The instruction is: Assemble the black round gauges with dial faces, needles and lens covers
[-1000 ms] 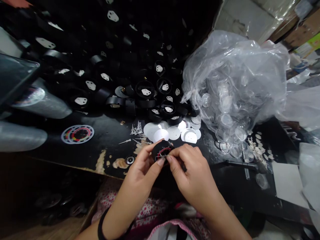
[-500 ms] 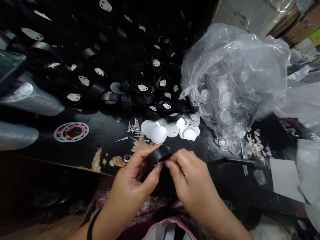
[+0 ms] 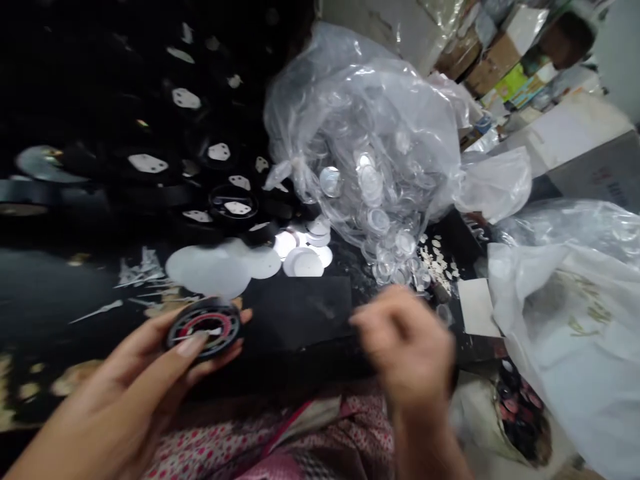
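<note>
Dial case [image 3: 229, 325] sits gripped in the left hand [image 3: 133, 383], thumb on its face, near white discs [image 3: 197, 267] on the counter [image 3: 305, 310]; the right hand [image 3: 409, 350], blurred and well apart, curls its fingers; whether they hold anything, one cannot tell.

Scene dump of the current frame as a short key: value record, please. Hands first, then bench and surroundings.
left_hand: left hand grips round black housing, thumb over its red-ringed dial
right_hand: right hand apart from the housing, motion-blurred; grip unreadable
bench_front: white discs, overlapping; loose pile of pale pointers left of them
bench_back: dark housings with white plates
bench_right: clear plastic bag of clear discs; white card
unclear: dark back area, count of housings
</note>
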`<state>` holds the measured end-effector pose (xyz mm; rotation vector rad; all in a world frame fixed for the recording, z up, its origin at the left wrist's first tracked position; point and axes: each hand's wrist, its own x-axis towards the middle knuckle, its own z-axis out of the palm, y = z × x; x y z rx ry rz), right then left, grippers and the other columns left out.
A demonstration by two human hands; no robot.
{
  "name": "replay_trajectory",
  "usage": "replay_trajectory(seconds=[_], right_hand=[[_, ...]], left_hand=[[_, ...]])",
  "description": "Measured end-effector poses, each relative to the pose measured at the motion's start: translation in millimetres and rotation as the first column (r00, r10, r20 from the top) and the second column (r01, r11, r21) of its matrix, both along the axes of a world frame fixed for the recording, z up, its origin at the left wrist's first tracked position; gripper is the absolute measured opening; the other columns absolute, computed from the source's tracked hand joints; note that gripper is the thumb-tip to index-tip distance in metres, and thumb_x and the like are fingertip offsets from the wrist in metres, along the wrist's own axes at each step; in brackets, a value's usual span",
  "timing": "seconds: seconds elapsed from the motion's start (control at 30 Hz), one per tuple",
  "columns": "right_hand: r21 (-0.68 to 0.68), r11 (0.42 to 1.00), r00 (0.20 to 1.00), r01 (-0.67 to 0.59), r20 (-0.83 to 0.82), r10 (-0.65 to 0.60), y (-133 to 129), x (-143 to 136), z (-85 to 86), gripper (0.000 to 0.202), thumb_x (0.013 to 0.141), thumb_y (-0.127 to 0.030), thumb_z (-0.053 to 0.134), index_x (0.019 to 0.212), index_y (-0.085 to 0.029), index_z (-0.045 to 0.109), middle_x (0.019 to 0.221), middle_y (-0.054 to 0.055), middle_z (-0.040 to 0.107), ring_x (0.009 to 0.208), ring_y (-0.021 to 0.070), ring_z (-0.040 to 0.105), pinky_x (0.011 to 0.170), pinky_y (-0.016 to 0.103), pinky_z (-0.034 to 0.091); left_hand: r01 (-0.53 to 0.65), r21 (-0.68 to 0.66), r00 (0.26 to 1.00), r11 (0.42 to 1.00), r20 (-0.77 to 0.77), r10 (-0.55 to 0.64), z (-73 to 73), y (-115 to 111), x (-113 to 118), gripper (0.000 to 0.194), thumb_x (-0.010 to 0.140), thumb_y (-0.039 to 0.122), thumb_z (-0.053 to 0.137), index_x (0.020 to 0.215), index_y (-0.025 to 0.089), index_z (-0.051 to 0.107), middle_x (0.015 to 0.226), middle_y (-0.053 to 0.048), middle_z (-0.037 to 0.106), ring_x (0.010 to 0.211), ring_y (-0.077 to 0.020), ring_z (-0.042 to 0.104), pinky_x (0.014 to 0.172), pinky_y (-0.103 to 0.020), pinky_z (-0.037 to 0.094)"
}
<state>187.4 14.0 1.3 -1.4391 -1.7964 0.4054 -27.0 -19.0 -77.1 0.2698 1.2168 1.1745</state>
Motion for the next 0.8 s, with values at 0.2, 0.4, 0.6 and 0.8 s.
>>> replay_trajectory(seconds=[0.2,0.4,0.6,0.8], right_hand=[[-0.061,0.911,0.874,0.409,-0.262,-0.410,16,79,-43.4,0.020,0.090,-0.033,0.057,0.099,-0.018,0.067,0.092,0.006,0.070,0.092,0.0214,0.067,0.088,0.039,0.049],[-0.053,0.978,0.808,0.203,-0.554,-0.198,18,31,-37.5,0.012,0.078,-0.012,0.047,0.074,-0.023,0.051,0.061,-0.005,0.047,0.050,0.0106,0.046,0.055,0.027,0.042],[0.004,0.952,0.733,-0.307,-0.637,0.239,11,-34,-12.7,0.023,0.086,-0.008,0.042,0.077,-0.024,0.056,0.066,-0.002,0.051,0.060,0.0134,0.054,0.056,0.030,0.047],[-0.023,0.879,0.797,-0.475,-0.434,0.420,22,-43,-21.5,0.023,0.091,-0.014,0.040,0.075,-0.023,0.053,0.070,-0.001,0.055,0.067,0.0139,0.058,0.062,0.030,0.052]], left_hand=[[0.154,-0.020,0.932,0.988,0.335,-0.138,18.2,8,26,0.042,0.076,0.046,0.083,0.109,0.021,0.077,0.121,-0.012,0.075,0.114,-0.0335,0.069,0.096,-0.044,0.061],[0.205,-0.058,0.869,0.977,0.470,-0.155,11.2,8,37,0.025,0.092,0.035,0.068,0.107,0.017,0.077,0.125,-0.013,0.073,0.116,-0.0285,0.069,0.103,-0.040,0.056],[0.211,-0.011,0.845,0.977,0.505,-0.177,8.0,10,39,0.020,0.094,0.034,0.066,0.099,0.019,0.078,0.114,-0.008,0.076,0.110,-0.0228,0.069,0.100,-0.033,0.056],[0.193,-0.038,0.850,0.980,0.505,-0.148,18.2,11,40,0.015,0.091,0.028,0.070,0.101,0.020,0.078,0.104,-0.007,0.077,0.103,-0.0199,0.069,0.090,-0.026,0.058]])
